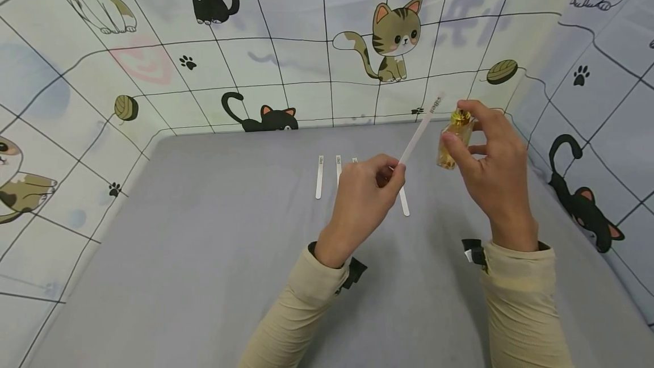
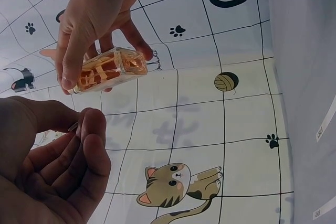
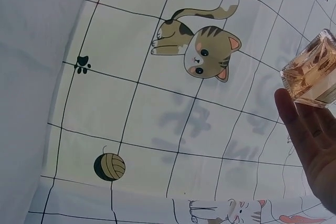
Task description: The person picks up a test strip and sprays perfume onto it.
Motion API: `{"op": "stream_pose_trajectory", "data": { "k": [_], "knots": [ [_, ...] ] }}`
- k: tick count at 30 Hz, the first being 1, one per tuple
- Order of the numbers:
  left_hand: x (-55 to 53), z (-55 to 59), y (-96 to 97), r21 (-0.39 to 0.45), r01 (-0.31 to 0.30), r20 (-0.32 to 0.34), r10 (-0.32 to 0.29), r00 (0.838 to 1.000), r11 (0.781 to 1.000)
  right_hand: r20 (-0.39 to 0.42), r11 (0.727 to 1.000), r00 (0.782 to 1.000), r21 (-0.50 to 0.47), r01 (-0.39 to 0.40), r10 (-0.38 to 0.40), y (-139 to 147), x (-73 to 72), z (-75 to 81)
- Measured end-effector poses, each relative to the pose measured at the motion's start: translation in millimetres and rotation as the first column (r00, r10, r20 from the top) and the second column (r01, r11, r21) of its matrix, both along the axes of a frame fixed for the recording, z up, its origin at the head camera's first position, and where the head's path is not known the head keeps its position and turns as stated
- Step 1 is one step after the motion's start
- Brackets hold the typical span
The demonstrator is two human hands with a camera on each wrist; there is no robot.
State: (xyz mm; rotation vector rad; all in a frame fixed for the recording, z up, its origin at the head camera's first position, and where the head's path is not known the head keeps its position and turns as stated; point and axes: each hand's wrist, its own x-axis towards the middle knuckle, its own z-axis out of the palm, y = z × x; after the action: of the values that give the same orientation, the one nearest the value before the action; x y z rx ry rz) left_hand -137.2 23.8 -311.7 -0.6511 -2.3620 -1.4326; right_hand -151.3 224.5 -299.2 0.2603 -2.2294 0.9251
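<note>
My left hand pinches a slim white paper scent strip between thumb and fingers; its printed end slants up and to the right. Beside it my right hand holds a small glass perfume bottle with a gold neck, the index finger on its top and the thumb against its side. The strip's printed end is close to the bottle's neck. In the left wrist view the amber bottle is tilted above the left hand. Only the bottle's base end and some fingers appear in the right wrist view.
On the grey tabletop lie several more white strips, among them one at the left and one at the right; the left hand partly covers the group. A cloth backdrop printed with cats and grid lines surrounds the table.
</note>
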Motion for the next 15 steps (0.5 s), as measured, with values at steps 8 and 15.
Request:
{"op": "stream_pose_trajectory", "data": {
  "k": [8,15],
  "knots": [
    [0.2,0.1,0.0,-0.011,-0.003,-0.011,0.003,1.0,1.0,0.003,1.0,1.0,0.007,0.001,-0.001,0.0,0.9,0.5],
    [-0.2,0.0,-0.7,-0.019,-0.016,-0.012,0.016,1.0,1.0,0.012,1.0,1.0,0.006,0.005,-0.005,-0.2,1.3,1.2]
  ]
}}
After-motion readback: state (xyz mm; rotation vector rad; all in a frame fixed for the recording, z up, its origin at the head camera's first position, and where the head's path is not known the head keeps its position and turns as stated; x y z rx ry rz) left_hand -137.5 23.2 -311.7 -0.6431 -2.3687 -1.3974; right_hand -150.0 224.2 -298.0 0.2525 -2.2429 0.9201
